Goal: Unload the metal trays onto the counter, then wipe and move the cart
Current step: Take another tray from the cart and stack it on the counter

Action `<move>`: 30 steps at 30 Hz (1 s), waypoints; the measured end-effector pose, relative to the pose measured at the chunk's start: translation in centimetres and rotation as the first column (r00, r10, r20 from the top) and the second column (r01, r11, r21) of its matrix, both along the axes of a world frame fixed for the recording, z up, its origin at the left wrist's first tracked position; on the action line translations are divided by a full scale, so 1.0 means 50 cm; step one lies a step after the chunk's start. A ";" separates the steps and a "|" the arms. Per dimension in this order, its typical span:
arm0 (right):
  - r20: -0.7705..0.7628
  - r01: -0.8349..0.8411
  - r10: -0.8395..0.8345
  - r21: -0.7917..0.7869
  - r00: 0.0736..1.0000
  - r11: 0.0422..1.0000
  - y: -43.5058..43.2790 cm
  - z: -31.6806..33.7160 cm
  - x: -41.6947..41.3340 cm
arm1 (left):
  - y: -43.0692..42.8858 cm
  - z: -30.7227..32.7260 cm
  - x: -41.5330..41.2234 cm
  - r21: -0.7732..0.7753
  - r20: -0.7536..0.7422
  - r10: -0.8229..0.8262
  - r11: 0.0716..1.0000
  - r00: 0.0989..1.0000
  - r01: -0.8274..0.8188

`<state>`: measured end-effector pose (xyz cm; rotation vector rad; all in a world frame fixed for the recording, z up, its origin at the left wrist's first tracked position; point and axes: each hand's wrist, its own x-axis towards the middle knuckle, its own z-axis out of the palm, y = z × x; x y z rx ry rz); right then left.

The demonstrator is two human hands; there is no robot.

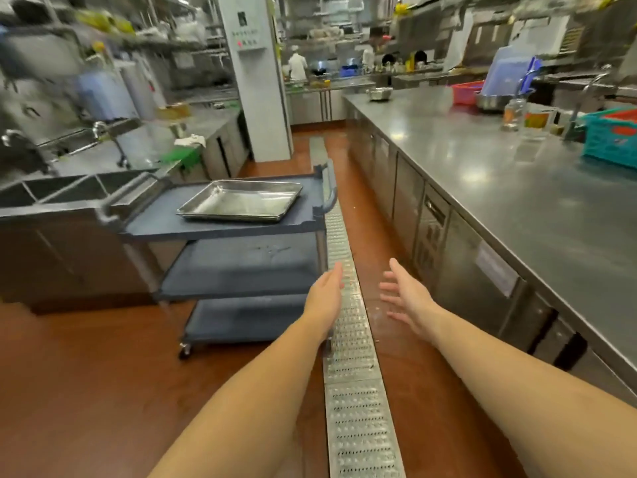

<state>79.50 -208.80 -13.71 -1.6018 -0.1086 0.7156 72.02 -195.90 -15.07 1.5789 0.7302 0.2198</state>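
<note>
A dark blue three-shelf cart (165,222) on wheels stands in the aisle at centre left, beside a steel sink unit. On its top shelf lies a stack of shallow metal trays (241,200); the two lower shelves look bare. The long steel counter (499,174) runs along the right side. My left hand (325,293) is stretched forward near the cart's right edge, fingers straight, holding nothing. My right hand (405,293) hangs over the floor between cart and counter, fingers spread, holding nothing.
A perforated metal floor drain (348,339) runs down the aisle under my arms. A teal crate (612,136), jar (513,113), red basket (467,91) and steel bowls sit at the counter's far end. A white pillar (256,81) stands behind the cart. A person in white works far back.
</note>
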 end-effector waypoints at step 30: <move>0.045 -0.225 0.227 -0.041 0.973 0.974 0.838 -0.051 0.001 | 0.786 -0.067 -0.087 -0.006 -0.036 0.213 0.977 0.976 -0.214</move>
